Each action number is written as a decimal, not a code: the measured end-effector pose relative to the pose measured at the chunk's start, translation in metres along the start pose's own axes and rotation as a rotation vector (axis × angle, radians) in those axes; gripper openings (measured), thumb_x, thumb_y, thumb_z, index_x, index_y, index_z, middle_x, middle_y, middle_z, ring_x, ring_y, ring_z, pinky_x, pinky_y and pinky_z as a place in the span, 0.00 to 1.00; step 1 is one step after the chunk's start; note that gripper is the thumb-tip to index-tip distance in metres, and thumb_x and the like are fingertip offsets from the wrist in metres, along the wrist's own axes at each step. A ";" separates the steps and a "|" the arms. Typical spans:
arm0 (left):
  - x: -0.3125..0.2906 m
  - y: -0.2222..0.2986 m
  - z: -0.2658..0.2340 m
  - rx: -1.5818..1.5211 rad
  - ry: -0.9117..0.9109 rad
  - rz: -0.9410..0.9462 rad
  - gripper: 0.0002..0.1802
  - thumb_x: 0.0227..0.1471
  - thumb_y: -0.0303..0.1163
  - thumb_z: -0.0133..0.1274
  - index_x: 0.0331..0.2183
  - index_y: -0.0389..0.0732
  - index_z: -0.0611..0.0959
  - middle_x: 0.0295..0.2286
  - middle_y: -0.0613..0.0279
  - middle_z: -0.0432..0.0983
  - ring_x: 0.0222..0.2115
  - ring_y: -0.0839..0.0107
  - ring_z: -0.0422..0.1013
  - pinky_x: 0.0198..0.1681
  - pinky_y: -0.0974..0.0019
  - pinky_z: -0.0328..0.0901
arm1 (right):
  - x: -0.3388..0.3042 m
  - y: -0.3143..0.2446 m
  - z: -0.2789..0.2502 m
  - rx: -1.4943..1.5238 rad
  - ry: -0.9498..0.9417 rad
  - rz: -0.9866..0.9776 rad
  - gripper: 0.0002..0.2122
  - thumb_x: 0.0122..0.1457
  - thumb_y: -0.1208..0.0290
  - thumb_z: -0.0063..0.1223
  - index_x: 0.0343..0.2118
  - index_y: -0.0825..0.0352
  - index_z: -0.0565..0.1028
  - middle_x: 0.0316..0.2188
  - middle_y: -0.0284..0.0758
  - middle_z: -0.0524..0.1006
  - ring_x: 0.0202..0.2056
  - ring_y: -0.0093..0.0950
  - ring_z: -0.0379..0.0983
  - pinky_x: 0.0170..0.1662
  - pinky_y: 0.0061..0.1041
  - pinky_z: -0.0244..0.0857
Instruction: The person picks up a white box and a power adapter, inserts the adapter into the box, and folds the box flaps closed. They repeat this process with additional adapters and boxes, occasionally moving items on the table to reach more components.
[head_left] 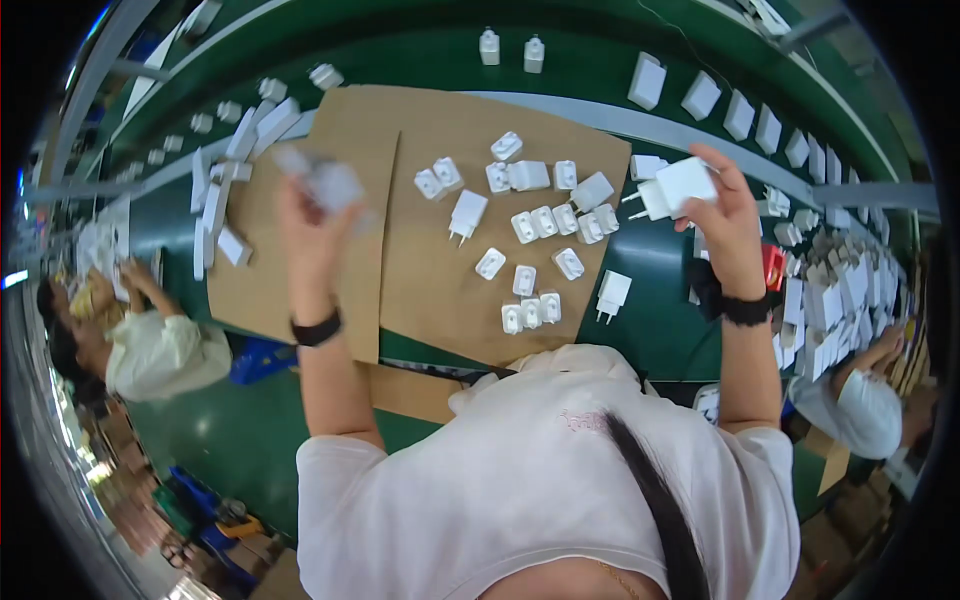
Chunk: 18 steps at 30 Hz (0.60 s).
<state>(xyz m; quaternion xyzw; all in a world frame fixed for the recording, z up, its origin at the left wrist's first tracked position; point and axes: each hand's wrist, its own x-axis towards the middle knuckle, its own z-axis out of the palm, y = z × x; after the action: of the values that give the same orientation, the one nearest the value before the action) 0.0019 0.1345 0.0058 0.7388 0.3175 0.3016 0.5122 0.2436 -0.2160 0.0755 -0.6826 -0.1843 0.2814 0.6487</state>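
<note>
My right hand (728, 225) is raised at the right of the cardboard and grips a white plug adapter (684, 187) between thumb and fingers, its two pins pointing left. Over the left part of the cardboard my left hand (318, 235) is closed on a whitish, partly see-through thing (335, 185), smeared by motion so its kind does not show. Between the hands, several small white plug adapters lie on the brown cardboard (440, 270), some in rows. A two-pin adapter (467, 215) lies among them, and another adapter (613, 297) rests on the green table to the right.
White boxes (215, 205) stand along the left side. A dense pile of white adapters (835, 295) covers the right end, near a red object (773, 266). More white blocks (648, 80) line the far ledge. A person (160, 345) works at left, another (855, 405) at right.
</note>
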 end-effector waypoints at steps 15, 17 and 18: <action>-0.157 0.128 0.138 -0.674 -0.632 0.024 0.34 0.36 0.30 0.62 0.46 0.39 0.64 0.40 0.61 0.67 0.42 0.73 0.63 0.45 0.68 0.60 | -0.107 -0.059 0.003 0.232 -0.082 -0.689 0.23 0.46 0.84 0.49 0.49 0.71 0.64 0.42 0.43 0.71 0.43 0.28 0.68 0.47 0.25 0.61; -0.162 0.131 0.143 -0.887 -0.755 -0.169 0.38 0.37 0.43 0.63 0.47 0.38 0.65 0.40 0.63 0.67 0.41 0.75 0.64 0.43 0.71 0.60 | -0.115 -0.052 -0.010 0.226 -0.108 -0.663 0.21 0.47 0.84 0.50 0.48 0.71 0.66 0.42 0.42 0.71 0.42 0.28 0.68 0.47 0.26 0.61; -0.167 0.131 0.145 -0.884 -0.762 -0.168 0.38 0.37 0.43 0.63 0.47 0.38 0.65 0.40 0.63 0.67 0.41 0.75 0.64 0.43 0.71 0.60 | -0.121 -0.053 -0.008 0.267 -0.121 -0.671 0.21 0.48 0.83 0.51 0.48 0.71 0.67 0.42 0.41 0.71 0.42 0.28 0.68 0.47 0.25 0.61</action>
<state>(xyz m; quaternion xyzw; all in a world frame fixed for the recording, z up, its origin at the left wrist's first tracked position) 0.0322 -0.1130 0.0670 0.4840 0.0124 0.0769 0.8716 0.1607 -0.2923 0.1454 -0.4757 -0.3978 0.1146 0.7761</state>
